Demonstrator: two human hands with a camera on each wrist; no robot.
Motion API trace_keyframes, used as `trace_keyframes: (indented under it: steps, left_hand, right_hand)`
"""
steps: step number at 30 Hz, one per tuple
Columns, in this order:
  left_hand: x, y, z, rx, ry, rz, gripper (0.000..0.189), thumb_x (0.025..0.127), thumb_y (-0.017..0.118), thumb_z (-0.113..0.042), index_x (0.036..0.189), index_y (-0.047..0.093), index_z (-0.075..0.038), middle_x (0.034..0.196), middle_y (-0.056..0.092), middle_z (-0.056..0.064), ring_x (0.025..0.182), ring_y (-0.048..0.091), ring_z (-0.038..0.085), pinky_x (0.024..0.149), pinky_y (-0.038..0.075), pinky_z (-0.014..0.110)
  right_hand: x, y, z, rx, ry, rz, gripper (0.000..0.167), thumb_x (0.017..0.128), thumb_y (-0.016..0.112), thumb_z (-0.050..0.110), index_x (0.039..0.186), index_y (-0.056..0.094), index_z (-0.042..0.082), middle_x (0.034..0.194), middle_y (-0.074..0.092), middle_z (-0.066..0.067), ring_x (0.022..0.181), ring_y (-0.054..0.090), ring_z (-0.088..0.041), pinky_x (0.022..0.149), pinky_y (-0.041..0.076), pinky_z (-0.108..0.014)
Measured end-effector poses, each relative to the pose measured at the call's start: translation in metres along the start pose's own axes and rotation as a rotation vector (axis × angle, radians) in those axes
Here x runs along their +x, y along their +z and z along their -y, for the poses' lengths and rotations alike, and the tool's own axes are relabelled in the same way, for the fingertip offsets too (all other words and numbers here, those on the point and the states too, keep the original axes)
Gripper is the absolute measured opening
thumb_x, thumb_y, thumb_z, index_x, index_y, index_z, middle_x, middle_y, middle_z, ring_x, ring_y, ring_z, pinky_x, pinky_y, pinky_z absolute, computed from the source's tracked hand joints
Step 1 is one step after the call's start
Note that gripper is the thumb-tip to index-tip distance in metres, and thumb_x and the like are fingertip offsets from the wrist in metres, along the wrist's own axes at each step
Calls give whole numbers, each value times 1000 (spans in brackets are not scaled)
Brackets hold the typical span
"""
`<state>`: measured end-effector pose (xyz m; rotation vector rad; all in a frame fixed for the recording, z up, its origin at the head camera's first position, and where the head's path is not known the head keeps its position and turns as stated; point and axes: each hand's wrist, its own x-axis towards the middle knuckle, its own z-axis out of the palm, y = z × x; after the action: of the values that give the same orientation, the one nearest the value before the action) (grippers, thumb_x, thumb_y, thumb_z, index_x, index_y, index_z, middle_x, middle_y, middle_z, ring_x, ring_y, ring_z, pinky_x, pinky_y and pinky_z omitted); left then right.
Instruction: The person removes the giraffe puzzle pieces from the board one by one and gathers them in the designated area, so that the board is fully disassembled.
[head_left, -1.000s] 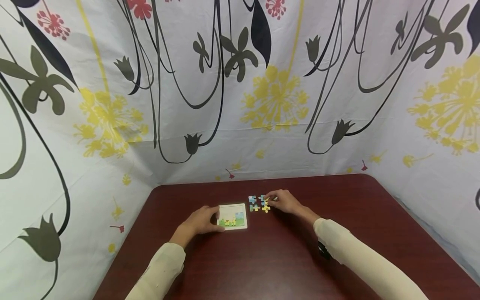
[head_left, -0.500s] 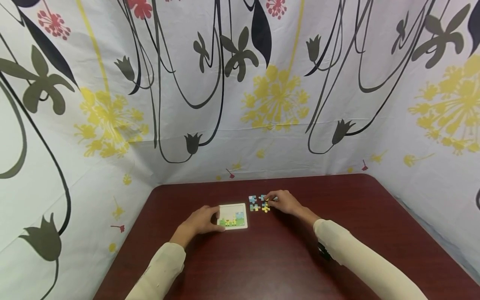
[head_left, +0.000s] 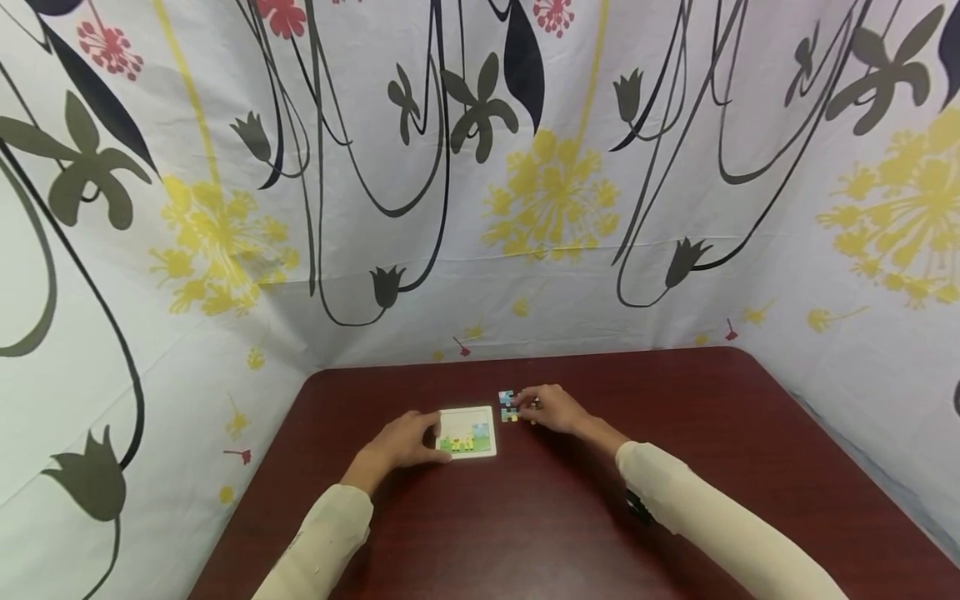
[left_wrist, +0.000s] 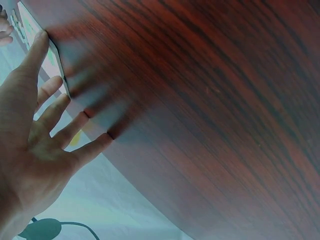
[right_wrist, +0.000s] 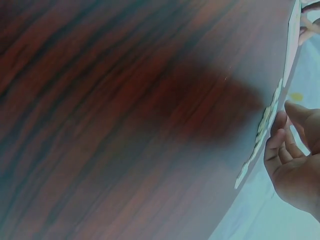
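A white jigsaw puzzle tray (head_left: 461, 422) lies at mid-table, with a partly filled green and blue picture along its lower part. My left hand (head_left: 406, 439) rests at its left side, thumb at the near corner and fingertips at the far corner; the left wrist view shows the fingers spread, the outer ones on the tabletop. My right hand (head_left: 553, 410) is low over loose puzzle pieces just right of the tray. A blue piece (head_left: 506, 397) and a green piece (head_left: 509, 414) show left of its fingertips; others are mostly covered. I cannot tell whether its fingers pinch a piece.
The dark red wooden table (head_left: 480, 525) has rounded far corners. A flowered white cloth (head_left: 480, 308) hangs behind it and along both sides. Something dark (head_left: 639, 507) shows under the right sleeve's cuff.
My right hand has shifted left across the loose pieces and now covers the upper right one. The left hand and the tray have stayed in place.
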<state>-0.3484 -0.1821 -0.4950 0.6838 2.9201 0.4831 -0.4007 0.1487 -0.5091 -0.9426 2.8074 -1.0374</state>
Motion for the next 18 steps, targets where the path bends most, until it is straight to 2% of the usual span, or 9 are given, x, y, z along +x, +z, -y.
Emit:
trace_keyframes:
  steps: [5, 7, 12, 18]
  left_hand:
    - [-1, -1, -1, -5, 9, -2, 42, 84, 86, -46, 99, 59, -16, 92, 57, 4, 85, 46, 18, 73, 42, 40]
    - [-1, -1, -1, -9, 9, -1, 42, 84, 87, -45, 99, 59, -16, 92, 56, 4, 85, 46, 19, 73, 42, 40]
    - [-1, -3, -2, -11, 5, 0, 41, 85, 86, -44, 100, 60, -15, 92, 57, 3, 85, 47, 18, 73, 42, 40]
    - [-1, -2, -1, -5, 15, 5, 42, 86, 85, -45, 100, 60, -15, 92, 56, 4, 84, 47, 19, 73, 42, 40]
  right_hand:
    - [5, 8, 7, -18, -28, -6, 22, 98, 72, 7, 119, 73, 1, 103, 77, -8, 93, 72, -23, 76, 56, -32]
    - [7, 11, 10, -21, -44, -5, 22, 98, 72, 6, 118, 73, 0, 102, 77, -8, 93, 73, -23, 79, 56, -34]
    - [12, 18, 16, -39, -57, 1, 21, 98, 72, 7, 118, 75, 2, 102, 77, -6, 91, 73, -20, 80, 57, -33]
    - [16, 25, 26, -24, -76, 26, 20, 97, 73, 9, 116, 75, 4, 100, 76, -4, 93, 73, -22, 81, 57, -34]
